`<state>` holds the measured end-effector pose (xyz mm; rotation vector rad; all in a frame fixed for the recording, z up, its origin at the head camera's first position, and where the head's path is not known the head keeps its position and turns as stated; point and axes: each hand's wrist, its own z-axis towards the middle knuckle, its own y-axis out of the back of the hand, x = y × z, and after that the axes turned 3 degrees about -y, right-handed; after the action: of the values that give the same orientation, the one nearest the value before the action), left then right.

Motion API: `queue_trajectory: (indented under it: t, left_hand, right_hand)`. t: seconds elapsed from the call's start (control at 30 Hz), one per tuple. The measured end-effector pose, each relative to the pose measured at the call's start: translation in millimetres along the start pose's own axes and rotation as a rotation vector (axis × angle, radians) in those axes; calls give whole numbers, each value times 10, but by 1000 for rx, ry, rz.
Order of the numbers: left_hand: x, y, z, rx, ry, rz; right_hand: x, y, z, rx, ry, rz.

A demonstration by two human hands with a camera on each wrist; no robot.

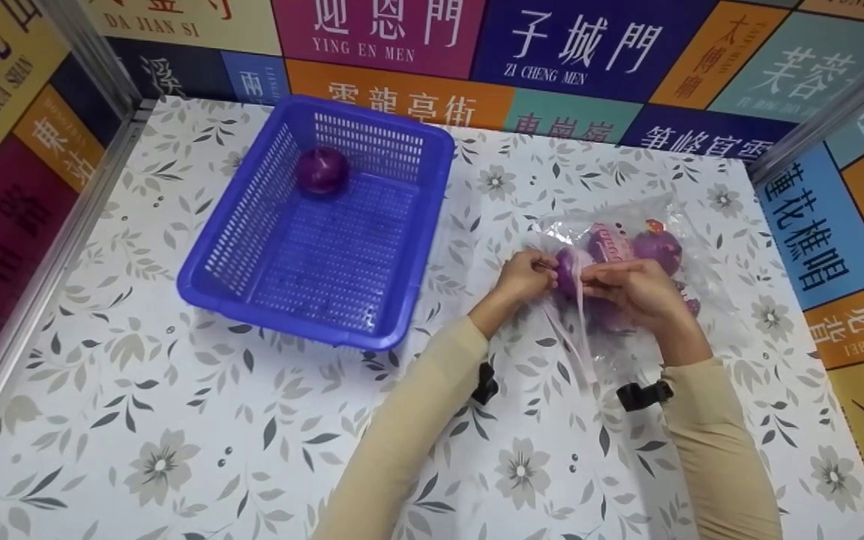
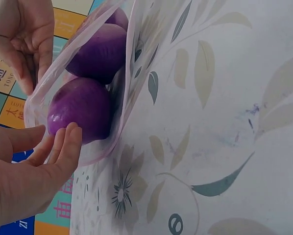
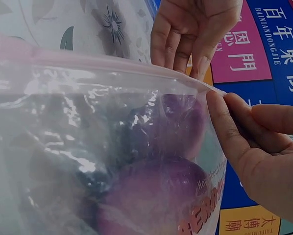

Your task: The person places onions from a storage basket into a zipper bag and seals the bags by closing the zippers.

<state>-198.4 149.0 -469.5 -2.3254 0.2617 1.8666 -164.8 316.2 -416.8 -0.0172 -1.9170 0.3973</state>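
A clear zip bag (image 1: 702,225) with a pink rim and printed lettering lies on the right, holding several purple onions (image 2: 83,107). Its mouth gapes toward the left. At that mouth is my left hand (image 1: 528,277), its fingertips (image 2: 70,132) touching the nearest onion, thumb apart from the fingers. My right hand (image 1: 638,292) pinches the bag's edge between thumb and fingers, on the opposite side of the opening. In the right wrist view, the right hand (image 3: 264,147) meets the bag's pink rim (image 3: 112,66). One more purple onion (image 1: 322,171) sits in the blue basket (image 1: 297,334).
The basket stands to the left of the bag, in a far corner of it the single onion. A floral-patterned cloth (image 1: 177,420) covers the table. Panels with large lettering (image 1: 574,45) rise behind and at both sides. Black wrist cameras (image 1: 642,395) are strapped to both sleeves.
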Motion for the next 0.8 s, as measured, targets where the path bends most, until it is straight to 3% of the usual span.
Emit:
queue_trajectory:
  t: [0.23, 0.6, 0.8]
  left_hand:
    - [6, 42, -11, 26, -1, 20]
    - [-76, 150, -30, -51, 49, 75]
    - [-142, 229, -12, -62, 18, 83]
  right_hand:
    - [-11, 19, 4, 4, -15, -16]
    - [-9, 10, 5, -8, -20, -13]
    - [3, 18, 14, -17, -14, -28]
